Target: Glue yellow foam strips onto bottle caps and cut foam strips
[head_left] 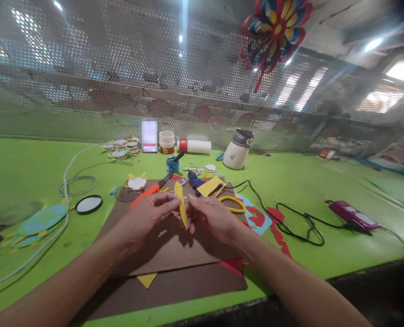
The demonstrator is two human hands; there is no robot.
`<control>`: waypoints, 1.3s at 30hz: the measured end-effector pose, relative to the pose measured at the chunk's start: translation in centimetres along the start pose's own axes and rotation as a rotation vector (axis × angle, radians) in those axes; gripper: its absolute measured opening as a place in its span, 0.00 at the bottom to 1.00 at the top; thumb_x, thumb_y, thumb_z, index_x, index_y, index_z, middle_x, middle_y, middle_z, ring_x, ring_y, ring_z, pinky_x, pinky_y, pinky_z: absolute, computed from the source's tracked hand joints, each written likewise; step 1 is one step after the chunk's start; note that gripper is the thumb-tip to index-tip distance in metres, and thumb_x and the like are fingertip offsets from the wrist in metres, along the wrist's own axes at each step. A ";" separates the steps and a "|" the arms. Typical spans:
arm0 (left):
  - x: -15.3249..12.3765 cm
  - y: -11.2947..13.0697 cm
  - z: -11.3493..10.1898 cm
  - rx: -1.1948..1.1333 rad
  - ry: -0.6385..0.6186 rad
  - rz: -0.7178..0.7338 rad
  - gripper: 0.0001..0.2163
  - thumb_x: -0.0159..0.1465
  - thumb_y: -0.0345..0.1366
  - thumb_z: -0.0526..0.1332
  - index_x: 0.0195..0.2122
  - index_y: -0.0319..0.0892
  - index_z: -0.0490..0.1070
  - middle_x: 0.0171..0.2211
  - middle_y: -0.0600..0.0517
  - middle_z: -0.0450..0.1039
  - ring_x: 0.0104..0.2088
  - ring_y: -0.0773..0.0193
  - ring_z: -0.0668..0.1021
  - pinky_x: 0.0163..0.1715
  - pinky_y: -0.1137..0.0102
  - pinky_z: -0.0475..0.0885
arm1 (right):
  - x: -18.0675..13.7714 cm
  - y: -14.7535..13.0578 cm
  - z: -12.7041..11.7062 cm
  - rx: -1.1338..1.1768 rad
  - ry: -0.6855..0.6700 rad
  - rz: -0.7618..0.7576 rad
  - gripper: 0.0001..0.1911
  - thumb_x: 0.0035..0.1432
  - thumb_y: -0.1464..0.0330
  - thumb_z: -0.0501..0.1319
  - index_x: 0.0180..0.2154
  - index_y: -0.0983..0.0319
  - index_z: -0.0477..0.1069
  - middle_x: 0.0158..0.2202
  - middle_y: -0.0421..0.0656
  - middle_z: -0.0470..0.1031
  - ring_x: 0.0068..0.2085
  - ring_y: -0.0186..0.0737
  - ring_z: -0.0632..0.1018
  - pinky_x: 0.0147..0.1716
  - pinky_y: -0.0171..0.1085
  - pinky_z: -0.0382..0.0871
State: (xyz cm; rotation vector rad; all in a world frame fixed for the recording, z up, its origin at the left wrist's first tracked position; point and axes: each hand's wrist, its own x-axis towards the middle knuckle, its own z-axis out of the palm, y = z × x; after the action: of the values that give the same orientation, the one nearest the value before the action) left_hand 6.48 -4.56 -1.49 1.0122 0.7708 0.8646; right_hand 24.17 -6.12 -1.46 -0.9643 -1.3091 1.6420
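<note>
A narrow, pointed yellow paper cut-out [180, 204] stands nearly upright between my two hands, above a brown board [133, 259]. My left hand [152, 213] pinches its left side between thumb and fingers. From the other side, my right hand [213, 215] closes its thumb and fingers on the cut-out; some of those fingertips are hidden behind it. Just beyond my hands lie an orange craft knife [150, 190], a blue glue gun [195, 181] and a folded yellow paper piece [210, 186]. Yellow scissor handles [243, 207] show beside my right hand.
Farther back stand a phone [149, 135], white tubs [167, 141], a paper roll [200, 146] and a white jug [236, 152]. A black cord [297, 225] runs right to a purple device [353, 215]. Red paper scraps [278, 227] and a round mirror [89, 204] flank the board.
</note>
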 end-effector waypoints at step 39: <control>-0.5 -0.1 0.2 0.094 0.135 0.063 0.10 0.55 0.41 0.70 0.29 0.40 0.73 0.22 0.57 0.67 0.22 0.72 0.66 0.22 0.77 0.60 | -1.1 0.1 1.3 0.026 -0.015 0.117 0.15 0.47 0.60 0.73 0.29 0.64 0.74 0.24 0.37 0.73 0.26 0.31 0.71 0.32 0.35 0.64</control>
State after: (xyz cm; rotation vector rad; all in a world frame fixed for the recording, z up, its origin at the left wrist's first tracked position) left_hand 6.44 -5.08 -1.40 1.0740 0.9040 0.9659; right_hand 23.44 -7.63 -1.25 -1.0318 -1.2589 1.7534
